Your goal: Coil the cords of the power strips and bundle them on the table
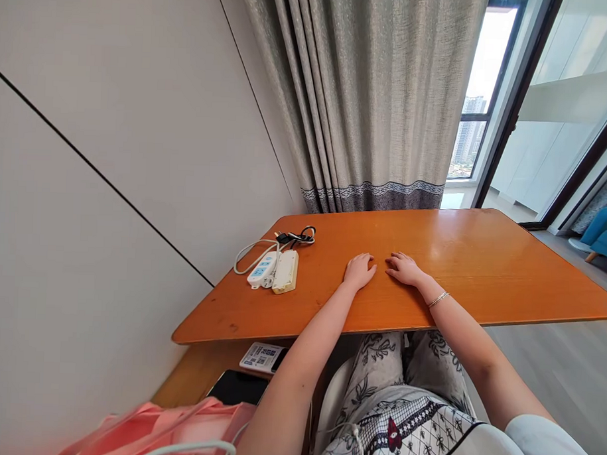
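Observation:
My left hand (360, 271) rests palm down on the orange-brown wooden table (462, 259), its fingers stretched forward and holding nothing. Just to its right, my right hand (404, 267) also lies flat on the wood with fingers extended, a thin bangle (438, 299) around that wrist. A small gap separates the two hands. Left of them sit two power strips side by side: a white one with blue socket faces (263, 270) and a cream one (285, 272). Their coiled white and black cords (298, 236) lie behind them, with a plug showing.
A lower wooden surface at the left holds a white box with printed labels (260, 357), a black flat device (238, 387) and a pink bag (177, 430). A wall borders the table's left side. Behind it hangs a grey curtain (387, 111); a blue sofa (605, 231) stands far right.

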`<state>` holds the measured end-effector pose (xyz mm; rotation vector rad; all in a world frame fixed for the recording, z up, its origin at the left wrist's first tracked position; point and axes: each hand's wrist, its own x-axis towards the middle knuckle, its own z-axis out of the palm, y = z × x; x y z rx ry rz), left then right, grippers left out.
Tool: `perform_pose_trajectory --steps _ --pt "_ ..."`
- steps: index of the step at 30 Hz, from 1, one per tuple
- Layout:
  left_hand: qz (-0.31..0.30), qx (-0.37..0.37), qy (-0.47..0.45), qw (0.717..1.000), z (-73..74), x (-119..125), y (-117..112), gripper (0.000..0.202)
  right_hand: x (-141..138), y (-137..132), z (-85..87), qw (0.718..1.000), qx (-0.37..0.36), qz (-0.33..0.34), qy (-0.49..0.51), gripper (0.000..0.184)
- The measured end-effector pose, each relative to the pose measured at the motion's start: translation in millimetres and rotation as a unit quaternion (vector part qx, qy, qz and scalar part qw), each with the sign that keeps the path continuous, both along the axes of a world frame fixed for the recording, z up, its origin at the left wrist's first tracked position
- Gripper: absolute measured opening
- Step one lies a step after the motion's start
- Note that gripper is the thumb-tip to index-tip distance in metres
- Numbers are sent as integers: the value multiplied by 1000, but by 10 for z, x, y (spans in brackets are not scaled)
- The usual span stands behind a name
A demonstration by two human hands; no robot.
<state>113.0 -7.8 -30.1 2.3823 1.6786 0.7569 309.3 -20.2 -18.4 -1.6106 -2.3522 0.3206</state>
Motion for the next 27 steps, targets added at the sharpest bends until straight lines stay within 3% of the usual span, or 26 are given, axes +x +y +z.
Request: perform_pose_trajectory --steps 21,24,27 --pt "-4 -18 22 1000 -2 -34 19 35 5 12 1 1000 -7 4 -5 50" --pt "4 -15 29 999 71 -173 76 42 3 19 -6 1000 -7 7 -1 49" --pt "48 12 41 998 195 -466 200 44 0 22 -13 1000 -8 8 2 49"
